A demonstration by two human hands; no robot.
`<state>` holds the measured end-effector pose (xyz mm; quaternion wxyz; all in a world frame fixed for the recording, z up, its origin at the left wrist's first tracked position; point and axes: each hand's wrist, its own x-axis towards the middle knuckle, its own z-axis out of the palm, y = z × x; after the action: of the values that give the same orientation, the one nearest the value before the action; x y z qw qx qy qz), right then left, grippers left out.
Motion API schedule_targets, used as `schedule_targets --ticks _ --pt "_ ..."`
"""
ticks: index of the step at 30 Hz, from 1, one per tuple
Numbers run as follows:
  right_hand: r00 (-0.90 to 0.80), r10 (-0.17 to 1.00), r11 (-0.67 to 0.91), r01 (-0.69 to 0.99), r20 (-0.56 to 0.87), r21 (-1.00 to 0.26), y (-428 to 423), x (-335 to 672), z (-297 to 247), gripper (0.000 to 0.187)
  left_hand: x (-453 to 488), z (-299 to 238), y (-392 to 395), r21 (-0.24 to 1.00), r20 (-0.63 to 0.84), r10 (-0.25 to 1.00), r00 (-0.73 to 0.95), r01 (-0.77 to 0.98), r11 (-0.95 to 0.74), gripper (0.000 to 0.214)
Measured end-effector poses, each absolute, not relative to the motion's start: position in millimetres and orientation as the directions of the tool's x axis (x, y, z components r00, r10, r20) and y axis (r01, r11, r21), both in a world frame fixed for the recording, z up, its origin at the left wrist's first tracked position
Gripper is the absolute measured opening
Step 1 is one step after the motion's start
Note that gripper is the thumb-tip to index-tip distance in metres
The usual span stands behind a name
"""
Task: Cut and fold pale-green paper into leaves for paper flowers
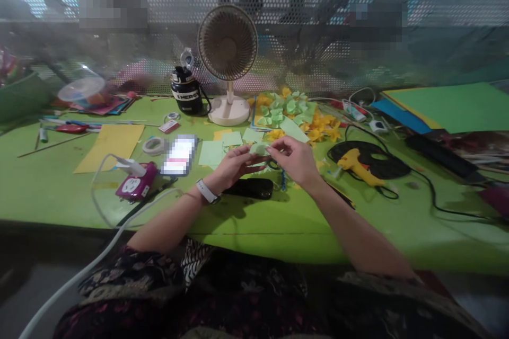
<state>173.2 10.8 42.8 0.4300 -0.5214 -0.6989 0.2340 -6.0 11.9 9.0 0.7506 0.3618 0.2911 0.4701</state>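
Dark floral clothing [246, 310] is filling the space nearest the camera; beyond it, two bare forearms are reaching over a green table [278, 235], the left one wearing a white-strapped watch [207, 190]; both hands are meeting near the middle over a small pale-green paper piece [260, 149]. This piece is sitting above the tabletop, between the two sets of fingertips; the left hand [235, 165] is grasping it from its left side, thumb lying near that edge and the other fingers stretching out loosely beneath; the right hand [296, 161] is pinching its right edge between thumb and forefinger, the remaining fingers curling inward; how far the paper is folding cannot be told at this size.

Under the left hand a black object [254, 188] is lying on the table; just beyond the hands, pale-green paper squares [210, 153] are resting flat; farther back, light-green paper shapes [278, 111] and yellow paper flowers [320, 126] are lying heaped together; to the right, a yellow glue gun [360, 167] is lying partly over a flat black object [392, 165]; to the left, a phone [178, 155] is glowing near a purple power adapter [137, 183]; a fan [228, 45] is standing behind.
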Motion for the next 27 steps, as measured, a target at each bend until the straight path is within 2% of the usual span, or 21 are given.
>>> schedule_targets --ticks 8,12,20,27 --pt "-0.101 0.931 0.347 0.539 0.351 -0.768 10.0 174.4 44.0 0.025 -5.2 16.4 11.0 0.805 -0.153 0.902 0.404 -0.478 0.351 0.012" --pt "-0.118 0.935 0.343 0.550 0.335 -0.762 8.9 175.5 46.0 0.021 -5.3 17.0 11.0 0.802 -0.164 0.903 0.398 -0.478 0.357 0.012" --pt "-0.125 0.935 0.344 0.552 0.333 -0.760 7.6 174.7 49.0 0.013 -6.1 14.6 10.7 0.815 -0.130 0.905 0.404 -0.476 0.330 0.018" --pt "-0.130 0.925 0.368 0.535 0.356 -0.760 6.1 172.0 46.9 0.016 -5.5 11.7 8.6 0.853 -0.077 0.913 0.400 -0.448 0.268 0.025"
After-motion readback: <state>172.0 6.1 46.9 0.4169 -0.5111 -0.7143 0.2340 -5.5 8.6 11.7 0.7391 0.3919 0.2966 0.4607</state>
